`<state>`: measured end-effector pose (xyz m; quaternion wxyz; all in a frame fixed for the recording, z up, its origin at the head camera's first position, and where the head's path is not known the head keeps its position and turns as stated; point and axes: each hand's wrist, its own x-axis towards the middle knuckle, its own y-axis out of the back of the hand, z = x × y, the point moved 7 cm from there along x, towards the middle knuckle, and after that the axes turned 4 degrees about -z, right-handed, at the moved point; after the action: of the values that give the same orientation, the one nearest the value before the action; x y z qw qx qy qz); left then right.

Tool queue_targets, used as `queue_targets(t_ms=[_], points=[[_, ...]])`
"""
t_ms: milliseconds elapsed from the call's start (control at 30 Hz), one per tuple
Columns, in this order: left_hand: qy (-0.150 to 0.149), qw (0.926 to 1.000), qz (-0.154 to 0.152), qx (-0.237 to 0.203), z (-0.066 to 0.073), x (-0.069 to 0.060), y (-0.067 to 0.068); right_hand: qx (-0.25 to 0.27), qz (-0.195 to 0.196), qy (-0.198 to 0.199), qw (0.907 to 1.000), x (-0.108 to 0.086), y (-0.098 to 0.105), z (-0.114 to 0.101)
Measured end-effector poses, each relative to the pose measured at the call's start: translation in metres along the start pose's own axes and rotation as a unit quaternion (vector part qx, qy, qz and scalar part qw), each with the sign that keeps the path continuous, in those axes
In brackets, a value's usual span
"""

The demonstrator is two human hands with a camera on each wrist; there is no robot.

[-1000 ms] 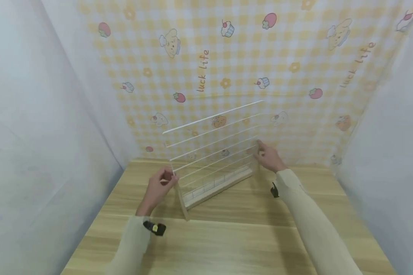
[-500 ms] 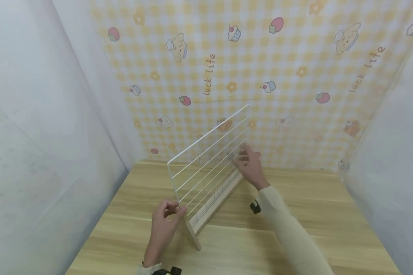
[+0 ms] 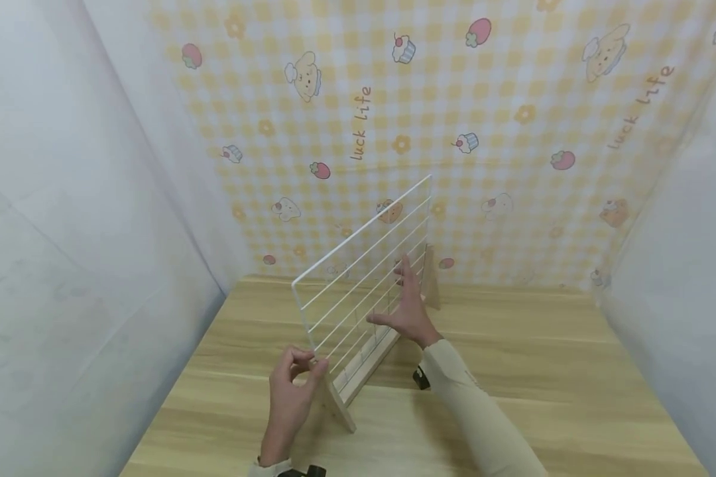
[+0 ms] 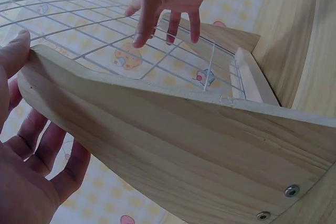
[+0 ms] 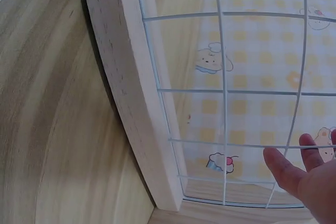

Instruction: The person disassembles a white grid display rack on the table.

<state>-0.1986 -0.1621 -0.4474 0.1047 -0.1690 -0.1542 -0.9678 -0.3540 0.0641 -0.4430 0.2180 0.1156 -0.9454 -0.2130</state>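
A white wire grid point(image 3: 364, 232) stands upright and slanted on a wooden base rail point(image 3: 372, 364) between two wooden end pieces. My left hand point(image 3: 291, 397) pinches the top of the near end piece point(image 3: 337, 405); in the left wrist view its thumb and fingers lie around that wooden panel point(image 4: 173, 129). The right hand point(image 3: 407, 308), fingers spread, is in front of the grid, away from the far end piece point(image 3: 431, 278). In the right wrist view the right hand's fingers point(image 5: 286, 171) are at the grid wires; whether they touch is unclear.
The rack stands on a wood-grain table point(image 3: 513, 371). Behind it hangs a yellow checked cloth point(image 3: 495, 99) with cartoon prints. Pale sheets point(image 3: 54, 199) close off the left and right sides.
The rack has turned, its left end coming nearer with my left hand on it. My right hand has left the far end and moved left in front of the wires, fingers spreading.
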Motion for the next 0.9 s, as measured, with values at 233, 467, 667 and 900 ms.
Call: queue_targets(t_ms=[233,467,667,900], points=[[-0.004,1.0,0.001,-0.009,0.0,0.0,-0.003,-0.001,0.05,0.019,0.9986,0.001,0.003,0.001],[-0.006,0.9999,0.006,-0.008,0.0,-0.005,-0.003,0.004,0.062,0.015,0.998,0.001,0.006,0.0],[-0.033,0.9994,0.009,-0.012,0.001,-0.006,-0.003,0.005,0.077,0.037,0.9964,0.014,0.018,-0.021],[-0.056,0.9976,0.03,-0.027,0.002,-0.005,-0.001,-0.04,0.09,0.053,0.9937,0.03,0.036,-0.055]])
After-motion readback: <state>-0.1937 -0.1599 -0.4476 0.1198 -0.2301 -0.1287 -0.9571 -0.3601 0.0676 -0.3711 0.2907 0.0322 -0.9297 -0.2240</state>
